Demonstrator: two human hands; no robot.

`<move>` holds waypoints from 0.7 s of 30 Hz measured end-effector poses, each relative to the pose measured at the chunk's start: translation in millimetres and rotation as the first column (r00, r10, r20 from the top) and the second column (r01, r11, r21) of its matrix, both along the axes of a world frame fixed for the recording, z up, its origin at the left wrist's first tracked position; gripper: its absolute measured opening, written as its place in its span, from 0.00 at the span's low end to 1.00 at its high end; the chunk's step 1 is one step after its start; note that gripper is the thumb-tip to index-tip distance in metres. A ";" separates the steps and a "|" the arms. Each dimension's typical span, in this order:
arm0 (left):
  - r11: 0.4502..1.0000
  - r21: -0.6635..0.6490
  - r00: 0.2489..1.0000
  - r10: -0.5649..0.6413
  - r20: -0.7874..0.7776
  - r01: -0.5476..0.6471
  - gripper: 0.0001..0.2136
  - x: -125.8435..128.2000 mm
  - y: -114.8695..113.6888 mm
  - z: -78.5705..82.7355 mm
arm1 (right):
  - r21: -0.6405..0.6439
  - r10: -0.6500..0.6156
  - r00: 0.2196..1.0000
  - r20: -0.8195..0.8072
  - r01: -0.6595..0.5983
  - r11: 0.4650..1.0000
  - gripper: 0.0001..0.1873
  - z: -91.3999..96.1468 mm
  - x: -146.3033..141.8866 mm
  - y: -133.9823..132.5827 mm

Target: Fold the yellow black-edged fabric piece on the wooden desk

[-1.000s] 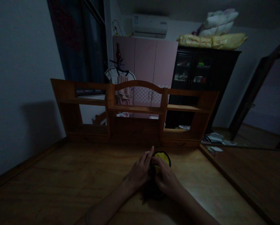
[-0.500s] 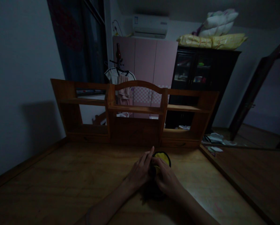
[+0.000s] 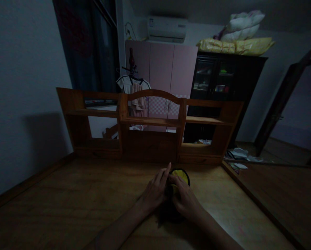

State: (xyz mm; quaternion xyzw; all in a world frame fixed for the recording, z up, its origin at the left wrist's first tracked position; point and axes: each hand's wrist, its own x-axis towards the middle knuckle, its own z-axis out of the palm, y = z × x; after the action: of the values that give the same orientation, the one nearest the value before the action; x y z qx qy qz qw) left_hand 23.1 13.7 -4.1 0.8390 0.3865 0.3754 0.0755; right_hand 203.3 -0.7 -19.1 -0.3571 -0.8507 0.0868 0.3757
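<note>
A small black item with a yellow inside (image 3: 181, 173), perhaps a pouch, lies on the wooden desk top (image 3: 106, 194). The dim light hides its exact kind. My left hand (image 3: 155, 187) is against its left side, with the index finger pointing up and away and the other fingers bent at the edge. From the right, my right hand (image 3: 185, 198) grips it, fingers curled over the yellow part and thumb below. Both hands meet at the item's middle. Its dark lower part shows between my wrists, and what lies under the fingers is hidden.
A wooden shelf unit (image 3: 151, 121) with open compartments stands along the desk's far edge. A wall (image 3: 22, 104) borders the left side. Papers (image 3: 238, 166) lie beyond the raised right edge. Farther back are a pink wardrobe (image 3: 160, 66) and a black cabinet (image 3: 223, 83).
</note>
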 end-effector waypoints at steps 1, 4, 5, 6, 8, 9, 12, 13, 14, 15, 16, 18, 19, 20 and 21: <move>1.000 0.001 1.000 -0.001 -0.003 0.001 0.44 0.1 0.0 -0.1 | -0.002 0.004 1.000 0.002 -0.004 1.000 0.44 0.0 -0.1 0.2; 1.000 0.003 1.000 0.009 -0.012 -0.009 0.44 0.5 0.2 -0.6 | 0.000 0.005 1.000 0.000 -0.005 1.000 0.43 0.9 -0.6 0.2; 1.000 0.004 1.000 0.013 -0.011 -0.013 0.44 0.6 0.2 -0.7 | -0.001 0.002 1.000 0.004 -0.002 1.000 0.43 1.4 -0.9 -0.1; 1.000 0.007 1.000 0.013 -0.008 -0.013 0.44 0.7 0.1 -0.6 | -0.002 -0.001 1.000 0.008 0.001 1.000 0.43 2.0 -1.1 -0.4; 1.000 0.010 1.000 0.005 0.000 -0.005 0.44 0.7 0.0 -0.3 | -0.003 -0.005 1.000 0.012 0.005 1.000 0.43 2.9 -1.5 -0.9; 1.000 0.008 1.000 0.000 0.002 0.000 0.44 0.7 -0.1 -0.1 | -0.003 -0.005 1.000 0.014 0.005 1.000 0.43 3.1 -1.6 -1.0; 1.000 -0.007 1.000 0.005 0.005 -0.005 0.45 0.5 0.1 0.0 | -0.004 -0.009 1.000 0.017 0.009 1.000 0.44 3.2 -1.7 -1.1; 1.000 -0.009 1.000 0.007 0.007 -0.007 0.45 0.4 0.2 -0.1 | -0.006 -0.008 1.000 0.018 0.008 1.000 0.43 3.3 -1.6 -1.2; 1.000 -0.010 1.000 0.007 0.009 -0.007 0.45 0.2 0.5 -0.4 | -0.009 -0.007 1.000 0.018 0.007 1.000 0.43 3.6 -1.6 -1.4; 1.000 -0.010 1.000 0.002 0.009 -0.002 0.45 0.1 0.7 -0.7 | -0.014 -0.005 1.000 0.015 0.006 1.000 0.43 4.1 -1.6 -1.7; 1.000 -0.011 1.000 -0.006 0.008 0.006 0.45 -0.1 0.9 -1.0 | -0.018 -0.002 1.000 0.012 0.003 1.000 0.43 4.6 -1.7 -2.1; 1.000 -0.016 1.000 -0.014 0.007 0.014 0.45 -0.4 1.2 -1.3 | -0.018 0.006 1.000 0.001 -0.006 1.000 0.44 5.3 -1.8 -2.9; 1.000 -0.016 1.000 -0.013 0.006 0.014 0.45 -0.5 1.1 -1.3 | -0.016 0.011 1.000 -0.004 -0.011 1.000 0.44 5.3 -1.8 -3.1; 1.000 -0.015 1.000 -0.012 0.006 0.012 0.44 -0.6 1.0 -1.3 | -0.012 0.014 1.000 -0.010 -0.014 1.000 0.44 5.0 -1.9 -3.1; 1.000 -0.013 1.000 -0.014 0.006 0.014 0.44 -0.6 0.9 -1.1 | -0.008 0.016 1.000 -0.014 -0.016 1.000 0.44 4.4 -1.9 -2.9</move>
State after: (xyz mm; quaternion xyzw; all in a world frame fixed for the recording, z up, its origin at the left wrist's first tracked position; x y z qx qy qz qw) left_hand 22.5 14.5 -5.2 0.8401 0.3828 0.3749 0.0846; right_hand 201.5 -3.6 -14.6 -0.3515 -0.8505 0.0958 0.3794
